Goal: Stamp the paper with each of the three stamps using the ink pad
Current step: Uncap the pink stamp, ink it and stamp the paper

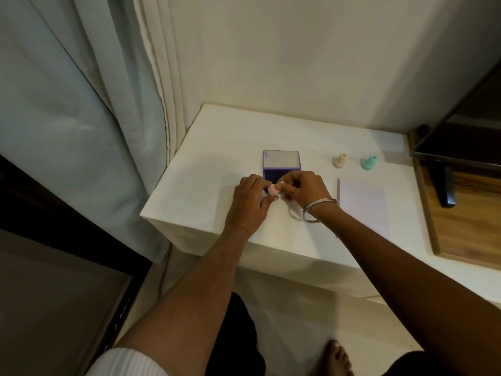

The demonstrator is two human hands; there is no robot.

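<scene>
Flanking my work at two o'clock, cream stamp (340,160), teal stamp (368,163) and paper (363,198) wait; my left hand (250,203) and right hand (307,189) pinch the small pink stamp (273,189) before the open purple ink pad (281,164), mid-counter (217,158).

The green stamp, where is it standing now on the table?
In the head view, the green stamp stands upright at the far right of the white table, just right of the cream stamp and behind the paper.

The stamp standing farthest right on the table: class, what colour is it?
Teal green: the rightmost stamp, beside the cream stamp, clearest in the head view.
</scene>
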